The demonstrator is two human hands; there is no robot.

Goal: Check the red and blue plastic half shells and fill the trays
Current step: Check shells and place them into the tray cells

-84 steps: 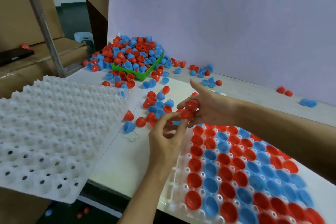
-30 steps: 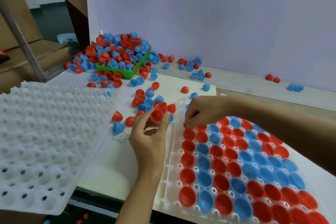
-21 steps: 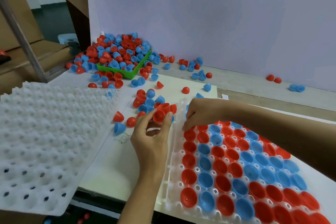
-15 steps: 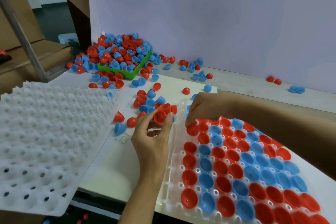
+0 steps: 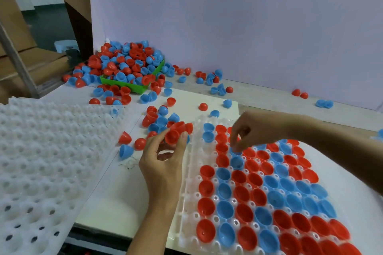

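the half shells come in two colours, red and blue, all plain and glossy. the heap (image 5: 126, 64) at the back mixes both at random in a bright green bin (image 5: 132, 87). the loose shells (image 5: 159, 120) scattered on the counter (image 5: 116, 192) are the same red and blue; the counter is off-white. the filled tray (image 5: 187, 203) is translucent white, and its shells run in slanting bands, red beside blue, with small white pegs showing between them. the left hand (image 5: 163, 163) holds a red shell (image 5: 173, 136). the empty tray (image 5: 41, 161) at the left is milky white with dark holes along its near rows. the backdrop (image 5: 248, 27) is pale lilac-white. cardboard (image 5: 12, 27) at the left is brown.
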